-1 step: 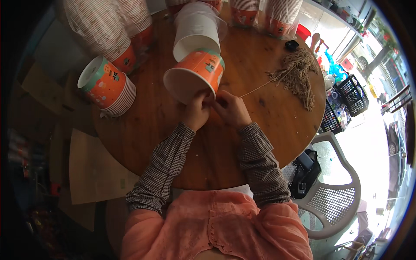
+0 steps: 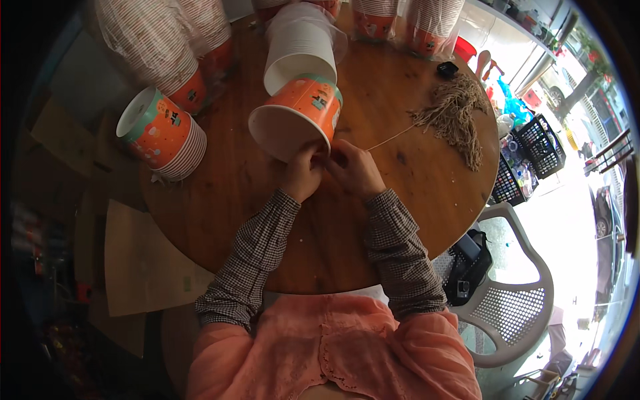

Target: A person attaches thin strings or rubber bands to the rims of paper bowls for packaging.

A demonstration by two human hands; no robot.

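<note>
An orange paper tub (image 2: 325,107) with a green band lies tipped on its side, its white mouth facing down and left. My left hand (image 2: 303,175) is closed on the lower edge of its rim, thumb and fingers pinching there. Right beside it, my right hand (image 2: 360,172) is closed in a pinch on a thin string (image 2: 390,138). That string runs up and right to a loose bundle of beige strings (image 2: 460,110). The fingertips of both hands nearly meet at the rim and partly hide what lies between them. Behind the tub lies a nested stack of white tubs (image 2: 300,50).
A shorter stack of orange tubs (image 2: 163,137) stands at the round wooden table's (image 2: 327,247) left edge. Several plastic-wrapped stacks (image 2: 143,37) line the far side. A small black object (image 2: 447,69) lies near the strings. A grey plastic chair (image 2: 513,307) holds a black bag (image 2: 470,267).
</note>
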